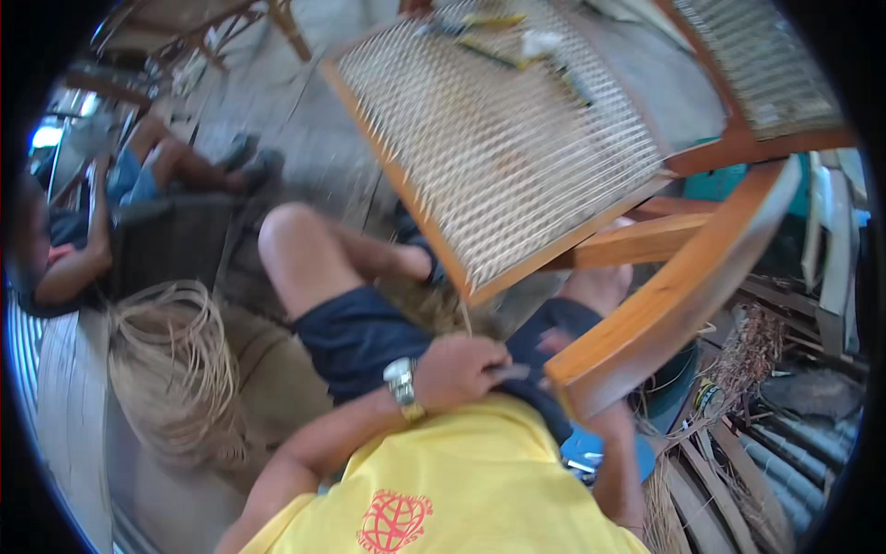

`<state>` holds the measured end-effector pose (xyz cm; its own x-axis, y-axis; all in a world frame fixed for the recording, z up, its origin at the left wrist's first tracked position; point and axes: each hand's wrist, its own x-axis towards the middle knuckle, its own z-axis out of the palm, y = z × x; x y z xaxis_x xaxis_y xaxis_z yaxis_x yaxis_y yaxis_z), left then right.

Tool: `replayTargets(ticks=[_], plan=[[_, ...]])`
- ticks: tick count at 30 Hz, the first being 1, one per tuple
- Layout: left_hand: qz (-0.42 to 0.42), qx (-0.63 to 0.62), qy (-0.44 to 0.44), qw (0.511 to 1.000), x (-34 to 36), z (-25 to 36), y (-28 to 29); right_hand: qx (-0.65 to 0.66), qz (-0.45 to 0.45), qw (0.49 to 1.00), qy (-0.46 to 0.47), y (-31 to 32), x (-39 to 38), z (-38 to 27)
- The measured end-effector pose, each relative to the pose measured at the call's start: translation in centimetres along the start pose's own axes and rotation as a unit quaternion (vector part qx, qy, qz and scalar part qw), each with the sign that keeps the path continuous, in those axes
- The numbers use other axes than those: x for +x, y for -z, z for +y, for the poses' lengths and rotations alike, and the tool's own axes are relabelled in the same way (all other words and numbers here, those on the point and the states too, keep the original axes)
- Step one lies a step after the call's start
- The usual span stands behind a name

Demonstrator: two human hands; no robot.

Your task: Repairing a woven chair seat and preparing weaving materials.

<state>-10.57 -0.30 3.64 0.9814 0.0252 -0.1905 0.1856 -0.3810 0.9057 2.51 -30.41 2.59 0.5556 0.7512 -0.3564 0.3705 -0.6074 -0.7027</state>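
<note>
My left hand (pixel 461 374), with a watch on the wrist, is at my waist with curled fingers on something I cannot make out. My right hand (pixel 558 343) is mostly hidden behind a curved wooden piece (pixel 664 305) of a chair, its fingertips blurred. Above them, the chair seat (pixel 498 148) has woven cane in a wooden frame; a pale strand (pixel 466 314) hangs from its near corner toward my left hand. Several yellow-handled tools (pixel 484 51) and a small white item (pixel 540 43) lie on the seat.
Two other people (pixel 55 268) (pixel 157 157) sit at the left. A coil of cane strands (pixel 175 369) lies at the lower left. A chair back (pixel 757 69) rises at upper right. Wood strips (pixel 720 471), fibre bundles and a dark green container (pixel 669 392) crowd the right.
</note>
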Motion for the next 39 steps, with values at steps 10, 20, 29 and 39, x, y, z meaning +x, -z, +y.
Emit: replayTargets(ticks=[10, 20, 29, 39], plan=[[0.098, 0.046, 0.041, 0.993, -1.0, -2.9, 6.2, 0.08, -0.03, 0.996, 0.011, 1.4, 2.7, -6.6], [-0.182, -0.035, 0.091, 0.978, 2.7, 2.0, -2.0, 0.419, 0.215, 0.853, -0.227, -0.4, -4.6, 1.6], [-0.202, -0.19, 0.013, 0.961, 14.9, 7.3, -11.7, 0.52, 0.247, 0.799, -0.173, -2.3, -7.9, 0.6], [-0.043, -0.236, -0.123, 0.963, 18.3, 12.7, -13.5, 0.422, 0.312, 0.831, -0.184, -0.5, -12.9, 7.8]])
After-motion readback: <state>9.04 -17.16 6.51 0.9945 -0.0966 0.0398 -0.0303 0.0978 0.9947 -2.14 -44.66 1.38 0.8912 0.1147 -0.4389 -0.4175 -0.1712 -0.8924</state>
